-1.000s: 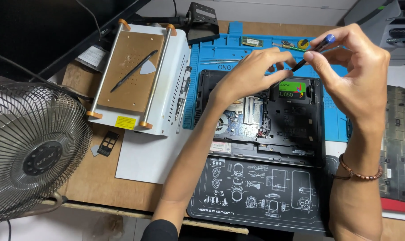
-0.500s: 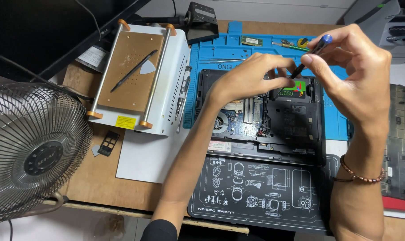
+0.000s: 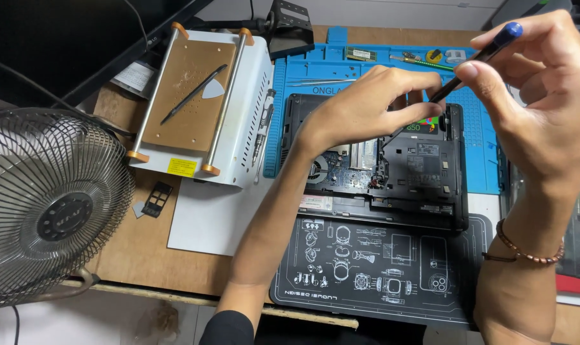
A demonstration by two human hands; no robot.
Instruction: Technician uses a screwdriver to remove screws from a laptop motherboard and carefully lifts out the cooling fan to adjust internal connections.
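Both hands meet over the opened laptop. The right hand [image 3: 539, 108] pinches a slim screwdriver [image 3: 478, 57] between thumb and first fingers high on its dark shaft, just under the blue cap, and holds it slanted so the tip runs down toward the left hand. The left hand [image 3: 366, 105] hovers with fingers curled together, its fingertips closing on the lower end of the shaft just above the exposed laptop base [image 3: 424, 172]; whether they also hold a screw I cannot tell.

The screwdriver looks light, thin and stiff, probably smooth enough to roll, so a grip near the cap with a second steadying touch close to the tip seems apt. The boards and green parts inside the laptop look fragile, and the case edges would be the safer place to hold.

Under the laptop lies a blue repair mat [image 3: 481, 134], with a black printed mat [image 3: 373, 268] nearer the person. To the left stands a white heating plate [image 3: 197, 102] with a pry tool resting on top, and farther left a wire-caged fan [image 3: 50, 204]. A beaded bracelet [image 3: 523, 249] circles the right wrist.
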